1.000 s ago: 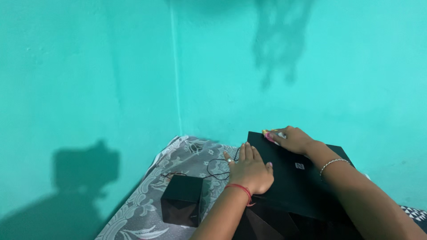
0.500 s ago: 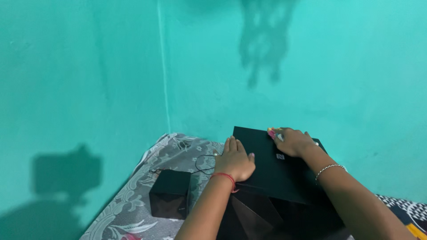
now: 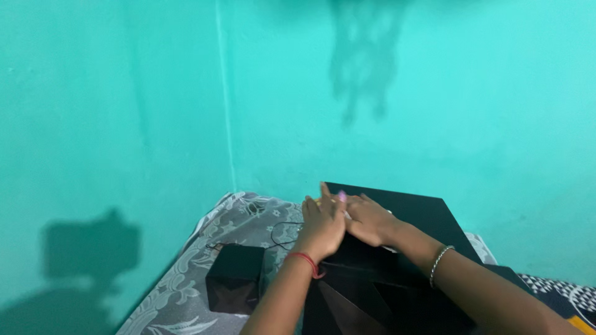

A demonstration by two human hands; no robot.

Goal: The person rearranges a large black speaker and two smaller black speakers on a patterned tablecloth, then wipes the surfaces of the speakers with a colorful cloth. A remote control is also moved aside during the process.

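Left hand (image 3: pixel 323 226) lies flat, fingers stretched out and together, palm down on the near-left edge of the flat black box (image 3: pixel 403 232). Right hand (image 3: pixel 369 220) is spread on the lid just beside it, fingertips touching the left hand's; neither hand is curled around anything, both simply press on the top. Something small and pale sits under the right fingers, but it is too blurred to tell what.

That box sits directly beneath both palms, propped on a dark angular base (image 3: pixel 360 301) that shows below the wrists, its far edge toward the teal wall (image 3: pixel 434 93).

It looks rigid, a broad, thin slab with crisp corners and a smooth matte finish. My read is moderately light but awkward for its width, and the surface could be slippery under flat palms. Best purchase would be at the two opposite side edges, fingers hooked under the rim, not the lid's middle.

Left of the left hand, a small black cube (image 3: pixel 234 285) rests on the grey patterned cloth (image 3: pixel 186 291), with a thin black wire (image 3: pixel 282 234) looping between them.
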